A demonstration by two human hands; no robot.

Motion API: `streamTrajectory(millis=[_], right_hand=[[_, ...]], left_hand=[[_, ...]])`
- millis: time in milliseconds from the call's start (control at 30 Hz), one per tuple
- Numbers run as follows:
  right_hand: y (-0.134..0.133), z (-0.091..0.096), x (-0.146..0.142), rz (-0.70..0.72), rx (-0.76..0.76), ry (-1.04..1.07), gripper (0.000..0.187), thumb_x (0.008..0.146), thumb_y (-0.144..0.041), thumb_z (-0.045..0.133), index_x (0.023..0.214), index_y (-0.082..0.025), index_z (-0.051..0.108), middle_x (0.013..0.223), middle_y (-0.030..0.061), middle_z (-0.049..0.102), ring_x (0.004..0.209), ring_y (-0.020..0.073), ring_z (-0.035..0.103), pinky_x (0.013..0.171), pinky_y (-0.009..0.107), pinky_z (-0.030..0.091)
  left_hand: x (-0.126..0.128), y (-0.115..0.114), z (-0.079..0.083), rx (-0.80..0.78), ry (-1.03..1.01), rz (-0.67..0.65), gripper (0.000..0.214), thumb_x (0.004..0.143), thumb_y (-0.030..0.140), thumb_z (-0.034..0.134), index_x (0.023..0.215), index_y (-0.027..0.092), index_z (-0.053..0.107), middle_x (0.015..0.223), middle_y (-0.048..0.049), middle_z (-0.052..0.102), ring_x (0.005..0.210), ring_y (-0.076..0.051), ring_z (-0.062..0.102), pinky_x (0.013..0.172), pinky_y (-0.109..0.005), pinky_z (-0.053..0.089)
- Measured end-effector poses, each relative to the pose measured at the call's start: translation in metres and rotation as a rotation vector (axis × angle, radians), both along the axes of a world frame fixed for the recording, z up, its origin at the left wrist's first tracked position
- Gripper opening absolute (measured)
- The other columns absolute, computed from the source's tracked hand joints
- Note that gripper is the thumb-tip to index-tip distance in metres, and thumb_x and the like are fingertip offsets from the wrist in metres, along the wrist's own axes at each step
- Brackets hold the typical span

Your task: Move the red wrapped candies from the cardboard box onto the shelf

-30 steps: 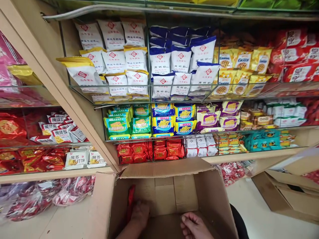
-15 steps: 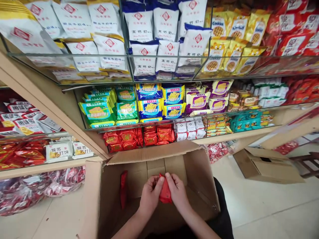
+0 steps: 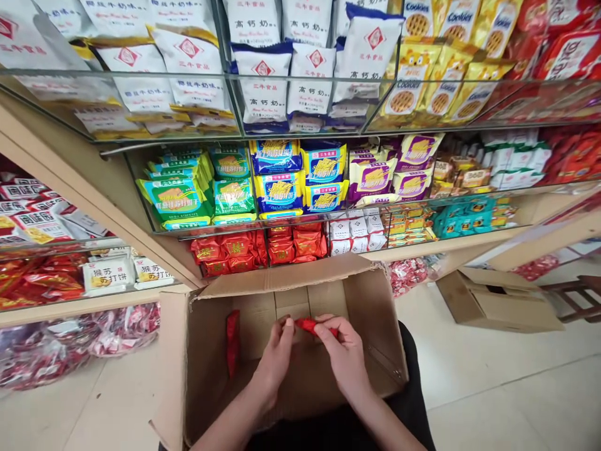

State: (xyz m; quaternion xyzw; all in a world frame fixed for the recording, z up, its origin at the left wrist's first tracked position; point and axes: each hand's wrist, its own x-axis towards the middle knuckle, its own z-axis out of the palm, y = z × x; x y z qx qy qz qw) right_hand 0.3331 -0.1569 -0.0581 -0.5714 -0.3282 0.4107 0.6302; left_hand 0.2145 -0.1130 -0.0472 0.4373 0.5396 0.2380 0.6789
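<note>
Over the open cardboard box (image 3: 370,307), both my hands hold a small red snack packet (image 3: 307,325), turned sideways. My left hand (image 3: 278,354) is closed in a pinch at the packet's left end. The fingers of my right hand (image 3: 345,351) wrap round its other end and hide part of it. A second red packet (image 3: 232,343) stands on its edge inside the box, near the left wall.
Shelves with glass fronts hold white milk-biscuit bags (image 3: 307,78), green soda-biscuit packs (image 3: 173,197) and red packets (image 3: 235,247). Another cardboard box (image 3: 502,307) rests on the floor at right. Clear bags of red packets (image 3: 124,329) lie at lower left.
The red packet has turned from upright to sideways between my hands. My hands have moved slightly apart, the right one farther right. The shelves now appear higher in view.
</note>
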Motion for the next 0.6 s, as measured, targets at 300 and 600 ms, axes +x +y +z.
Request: streamTrajectory(millis=[300, 600], right_hand=[[-0.019, 0.002, -0.001, 0.093, 0.014, -0.1, 0.02, 0.072, -0.032, 0.057, 0.089, -0.022, 0.058, 0.112, 0.0069, 0.051, 0.102, 0.0213, 0.046, 0.086, 0.034, 0.036], [-0.014, -0.007, 0.001, 0.129, -0.085, 0.279, 0.019, 0.07, -0.036, 0.059, 0.072, -0.017, 0.058, 0.068, -0.0001, 0.057, 0.067, 0.0121, 0.05, 0.063, 0.023, 0.04]], left_hand=[[-0.009, -0.009, 0.03, -0.277, -0.445, -0.017, 0.028, 0.075, 0.031, 0.053, 0.1, 0.02, 0.046, 0.1, -0.0041, 0.058, 0.079, -0.013, 0.059, 0.069, -0.026, 0.046], [-0.003, -0.011, 0.028, 0.002, -0.251, -0.194, 0.038, 0.072, 0.031, 0.056, 0.105, 0.019, 0.043, 0.099, -0.006, 0.058, 0.075, -0.011, 0.056, 0.062, -0.024, 0.046]])
